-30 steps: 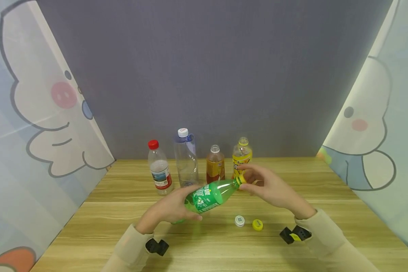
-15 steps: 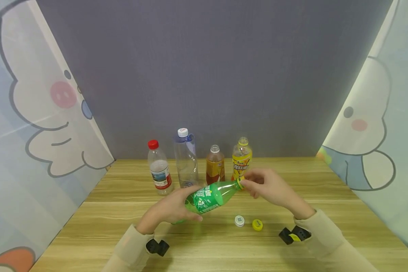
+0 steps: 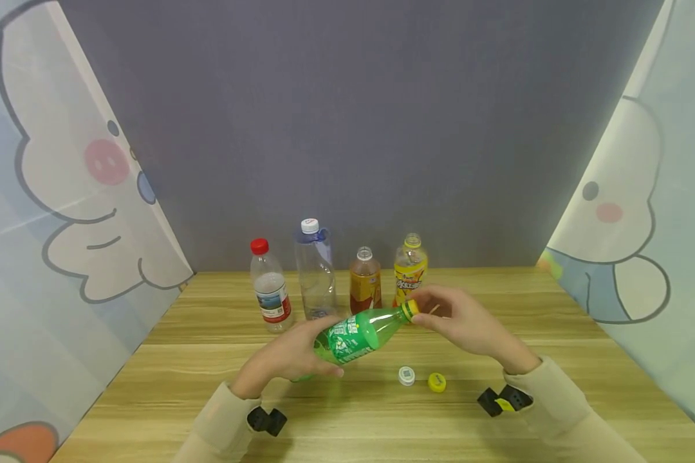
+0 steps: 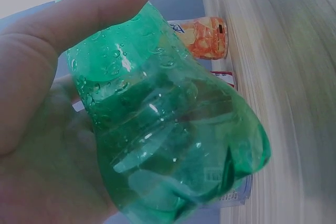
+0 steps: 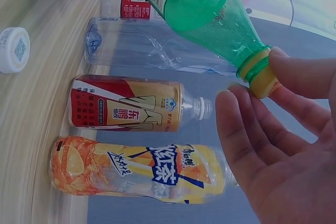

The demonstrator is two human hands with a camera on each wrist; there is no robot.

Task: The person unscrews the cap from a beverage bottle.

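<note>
My left hand (image 3: 289,352) grips the green plastic bottle (image 3: 352,337) by its lower body, with the thumb (image 4: 100,11) lying across it in the left wrist view. The bottle is tilted above the table, its neck pointing right and up. A yellow cap (image 3: 410,310) sits on the neck. My right hand (image 3: 463,325) pinches this cap between thumb and index finger; in the right wrist view its other fingers (image 5: 236,129) are spread away from the bottle. Droplets cling to the bottle's wall.
Behind stand a red-capped bottle (image 3: 272,292), a tall clear bottle (image 3: 317,276) with a white cap, a capless red-and-gold bottle (image 3: 365,283) and a capless yellow-labelled bottle (image 3: 410,270). A loose white cap (image 3: 407,376) and yellow cap (image 3: 437,382) lie on the wooden table (image 3: 347,431).
My right hand's fingers have shifted around the cap, turning lower and then back up. The left hand and the green bottle have stayed nearly still.
</note>
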